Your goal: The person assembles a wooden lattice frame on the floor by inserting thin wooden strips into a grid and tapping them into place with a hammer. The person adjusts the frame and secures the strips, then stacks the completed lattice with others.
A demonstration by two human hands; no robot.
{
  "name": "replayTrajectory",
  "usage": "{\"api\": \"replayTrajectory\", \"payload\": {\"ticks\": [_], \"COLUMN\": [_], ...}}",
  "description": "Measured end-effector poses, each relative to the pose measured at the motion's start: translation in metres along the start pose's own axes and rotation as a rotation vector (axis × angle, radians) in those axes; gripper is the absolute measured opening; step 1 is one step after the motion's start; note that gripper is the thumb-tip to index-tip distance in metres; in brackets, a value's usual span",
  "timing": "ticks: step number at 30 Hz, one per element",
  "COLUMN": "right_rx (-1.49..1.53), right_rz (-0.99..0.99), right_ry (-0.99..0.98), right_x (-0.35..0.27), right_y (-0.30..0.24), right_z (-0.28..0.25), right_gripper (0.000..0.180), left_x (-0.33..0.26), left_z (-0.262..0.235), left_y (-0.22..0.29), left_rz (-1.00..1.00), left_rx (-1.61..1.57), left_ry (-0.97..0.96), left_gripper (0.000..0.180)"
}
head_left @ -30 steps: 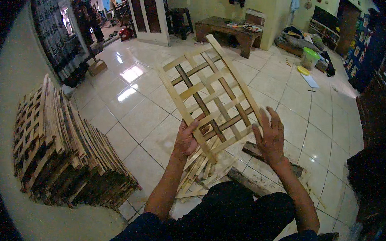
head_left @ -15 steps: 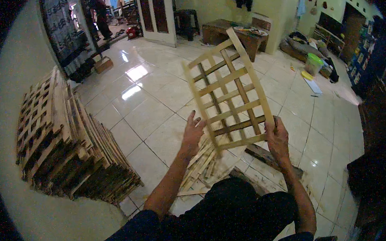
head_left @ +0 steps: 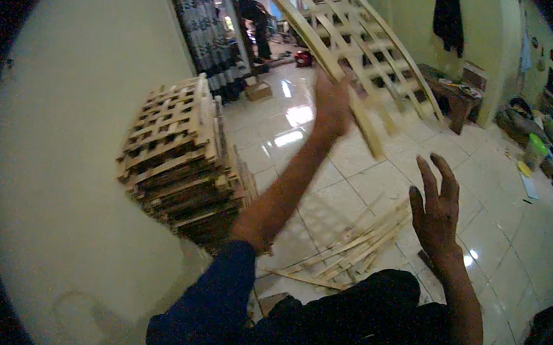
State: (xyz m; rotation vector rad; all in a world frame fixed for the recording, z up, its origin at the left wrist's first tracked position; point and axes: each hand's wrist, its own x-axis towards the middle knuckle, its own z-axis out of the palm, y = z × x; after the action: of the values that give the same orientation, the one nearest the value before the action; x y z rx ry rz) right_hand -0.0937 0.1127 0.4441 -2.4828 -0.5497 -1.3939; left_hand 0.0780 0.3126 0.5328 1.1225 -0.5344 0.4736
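A woven wooden lattice panel (head_left: 312,40) is raised in front of me, tilted, its far end up towards the doorway. My left hand (head_left: 332,107), blurred by motion, is closed on the panel's left side rail. My right hand (head_left: 437,216) is apart from the panel, below and to its right, with fingers spread and nothing in them. To the left, against the wall, stands a tall stack of similar lattice panels (head_left: 177,124). Loose thin wooden slats (head_left: 354,252) lie in a pile on the floor before my knees.
Pale glossy tiles (head_left: 329,205) cover the floor. A patterned curtain (head_left: 204,26) hangs beside the doorway, where a dark figure (head_left: 256,27) stands beyond. A small cardboard box (head_left: 258,92) sits near it. A wooden table (head_left: 458,95) and a green-lidded tub (head_left: 536,151) are at the right.
The panel has passed from my right hand to my left and swung upward and away. My right hand has let go and opened. The view has turned to the left.
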Motion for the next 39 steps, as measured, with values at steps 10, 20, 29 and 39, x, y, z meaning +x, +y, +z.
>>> {"api": "replayTrajectory", "payload": {"ticks": [10, 20, 29, 39], "right_rx": [0.228, 0.342, 0.260, 0.271], "right_rz": [0.012, -0.021, 0.077, 0.131], "right_ry": [-0.122, -0.158, -0.271, -0.338], "right_x": [-0.030, -0.032, -0.041, -0.045], "right_y": [0.006, -0.013, 0.005, 0.012], "right_z": [-0.003, -0.003, -0.009, -0.007], "right_gripper": [0.049, 0.043, 0.038, 0.035], "left_x": [0.075, 0.046, 0.017, -0.002], "left_z": [-0.275, -0.395, -0.232, -0.214], "left_y": [0.288, 0.286, 0.131, 0.196], "left_rz": [-0.029, 0.621, 0.019, -0.310], "left_rx": [1.558, 2.342, 2.262, 2.068], "left_ry": [0.015, 0.034, -0.350, -0.449], "left_gripper": [0.038, 0.047, 0.071, 0.049]}}
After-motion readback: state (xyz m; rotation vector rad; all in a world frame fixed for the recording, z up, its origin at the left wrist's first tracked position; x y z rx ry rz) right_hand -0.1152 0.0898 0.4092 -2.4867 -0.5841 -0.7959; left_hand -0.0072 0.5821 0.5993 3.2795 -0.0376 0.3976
